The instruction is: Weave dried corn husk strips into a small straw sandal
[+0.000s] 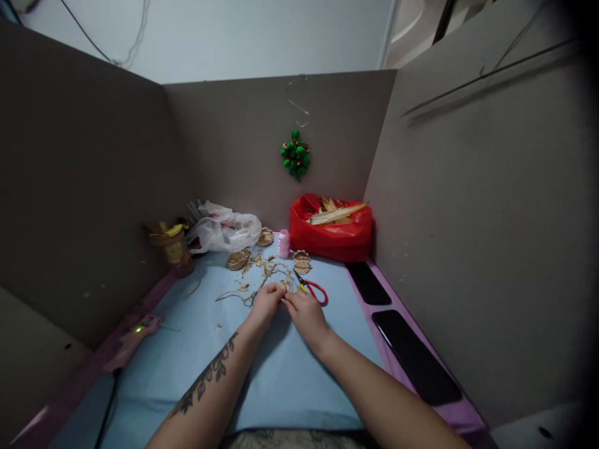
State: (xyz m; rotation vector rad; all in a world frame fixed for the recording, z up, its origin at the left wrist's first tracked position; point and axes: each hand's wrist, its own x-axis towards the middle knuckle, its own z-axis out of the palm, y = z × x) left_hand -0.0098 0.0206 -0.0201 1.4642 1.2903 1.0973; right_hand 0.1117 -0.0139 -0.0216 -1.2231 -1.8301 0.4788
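My left hand and my right hand meet over the middle of the blue table cover. Thumb and fingers of each are pinched together, tip to tip; whatever they hold is too small to make out. Tan plant-fibre strands and scraps lie just beyond the left fingers. Beside the right fingers rest scissors with red handles, their dark blades pointing away to the left. Small round woven pieces sit farther back: one on the left, another behind it, and a third near the scissors.
A pink thread spool stands at the back beside a red bag of dried husks. Left of it are a white plastic bag and a jar. A corded pink tool lies left; two dark phones lie right. Partitions enclose the table.
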